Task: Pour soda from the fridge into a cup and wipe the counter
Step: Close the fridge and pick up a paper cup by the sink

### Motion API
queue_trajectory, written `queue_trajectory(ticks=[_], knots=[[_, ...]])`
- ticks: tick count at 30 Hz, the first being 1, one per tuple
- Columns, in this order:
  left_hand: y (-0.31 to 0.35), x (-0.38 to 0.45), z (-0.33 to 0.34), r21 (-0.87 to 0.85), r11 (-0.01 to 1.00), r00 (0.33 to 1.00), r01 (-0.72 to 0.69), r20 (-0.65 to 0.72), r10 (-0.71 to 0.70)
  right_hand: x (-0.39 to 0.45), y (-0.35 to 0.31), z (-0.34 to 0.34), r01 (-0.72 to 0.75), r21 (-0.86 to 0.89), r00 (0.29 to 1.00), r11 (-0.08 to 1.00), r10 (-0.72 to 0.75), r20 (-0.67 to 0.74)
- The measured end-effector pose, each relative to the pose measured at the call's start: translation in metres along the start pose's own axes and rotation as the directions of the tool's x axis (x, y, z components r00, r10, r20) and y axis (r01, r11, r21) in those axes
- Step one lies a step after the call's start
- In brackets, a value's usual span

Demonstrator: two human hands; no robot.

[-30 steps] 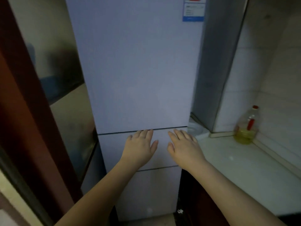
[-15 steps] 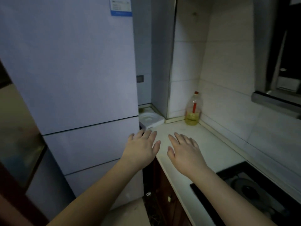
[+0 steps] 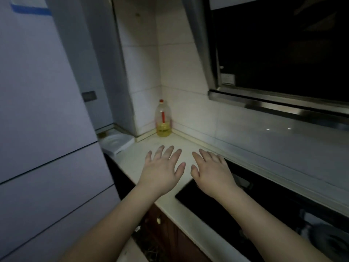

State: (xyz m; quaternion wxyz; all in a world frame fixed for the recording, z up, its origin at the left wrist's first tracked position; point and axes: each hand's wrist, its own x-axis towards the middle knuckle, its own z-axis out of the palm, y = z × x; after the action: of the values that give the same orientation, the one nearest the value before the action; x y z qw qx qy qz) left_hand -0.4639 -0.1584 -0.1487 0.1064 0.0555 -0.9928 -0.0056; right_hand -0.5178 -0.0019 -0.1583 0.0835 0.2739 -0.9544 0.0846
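Pale counter beside closed fridge, left hand and right hand spread, palms down, empty.

body: two bare forearms | left hand: no ring, no glove | right hand: same | sleeves: none in view | nails: short, unpainted

A pale stone bench runs along the tiled wall. Beyond the two grips, in the far corner, a clear bottle of yellow oil with a red cap stands upright on it. Beneath the right grip a black cooktop is set into the bench.
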Motion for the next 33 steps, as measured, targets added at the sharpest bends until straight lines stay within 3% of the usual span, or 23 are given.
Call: queue_trajectory(ticks=[7, 14, 23, 33], knots=[[0.065, 0.003, 0.003, -0.077, 0.964, 0.966, -0.254, -0.060, 0.250, -0.061, 0.036, -0.028, -0.276, -0.094, 0.960, 0.957, 0.269, -0.077], [0.150, -0.006, 0.007, -0.151, 0.849, 0.862, -0.506, -0.086, 0.499, -0.147, 0.080, -0.048, -0.519, -0.107, 0.854, 0.848, 0.508, -0.116], [0.270, -0.047, -0.006, -0.180, 0.627, 0.650, -0.758, -0.128, 0.749, -0.259, 0.122, -0.077, -0.772, -0.157, 0.635, 0.616, 0.737, -0.229], [0.428, -0.142, -0.023, -0.208, 0.371, 0.405, -0.905, -0.158, 0.901, -0.425, 0.173, -0.115, -0.919, -0.204, 0.387, 0.338, 0.873, -0.297]])
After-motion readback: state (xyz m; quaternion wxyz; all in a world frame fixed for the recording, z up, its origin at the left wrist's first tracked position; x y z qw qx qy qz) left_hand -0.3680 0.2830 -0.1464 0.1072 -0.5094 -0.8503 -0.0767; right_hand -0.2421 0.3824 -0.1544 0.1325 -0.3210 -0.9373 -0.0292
